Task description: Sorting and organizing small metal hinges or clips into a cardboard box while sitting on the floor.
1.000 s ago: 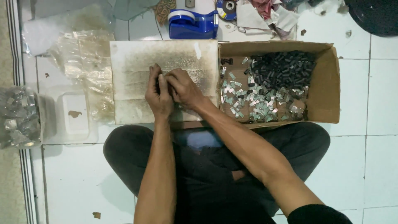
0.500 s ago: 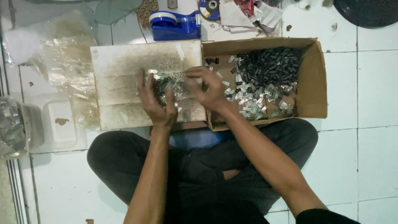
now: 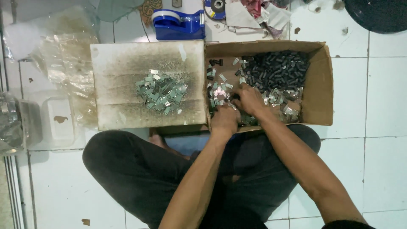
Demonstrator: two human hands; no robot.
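Observation:
A brown cardboard box (image 3: 319, 89) lies on the tiled floor and holds small silver metal clips (image 3: 220, 91) and a heap of small black parts (image 3: 275, 72). Both my hands are inside it. My left hand (image 3: 224, 118) rests knuckles up on the clips at the box's near left corner. My right hand (image 3: 250, 99) is beside it, fingers curled down into the clips. What the fingers hold is hidden. Left of the box, a stained whitish board (image 3: 127, 110) carries a small pile of silver clips (image 3: 161, 93).
A blue tape dispenser (image 3: 178, 23) stands behind the board, with paper scraps (image 3: 254, 12) beside it. Crumpled clear plastic bags (image 3: 59, 63) and a white plastic tray (image 3: 55, 121) lie to the left. My crossed legs (image 3: 169, 174) sit right below the board and box.
Both hands left the board, where a pile of clips now lies, and moved right into the cardboard box.

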